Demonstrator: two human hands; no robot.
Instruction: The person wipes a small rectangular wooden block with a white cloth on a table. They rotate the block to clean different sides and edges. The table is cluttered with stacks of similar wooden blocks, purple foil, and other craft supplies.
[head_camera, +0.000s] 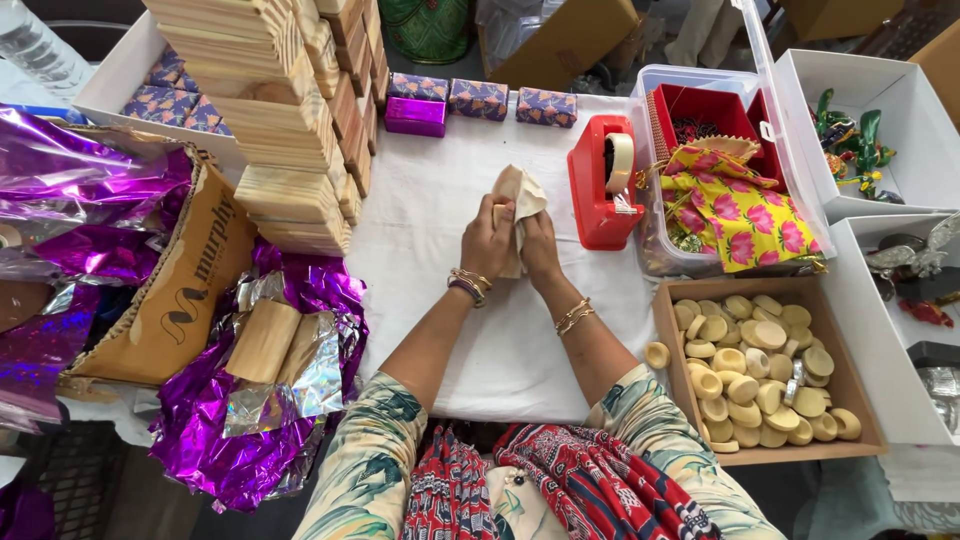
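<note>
Here a small beige cloth pouch (520, 200) is gripped by the left hand (487, 240) and right hand (541, 248), just left of the red tape dispenser (604, 183); seemingly it is being opened, so steady fingers are needed.

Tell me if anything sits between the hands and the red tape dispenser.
Nothing visible does. Both hands, left and right, hold a beige cloth over the white table. The tape dispenser stands just right of the cloth, with only bare table between.
</note>
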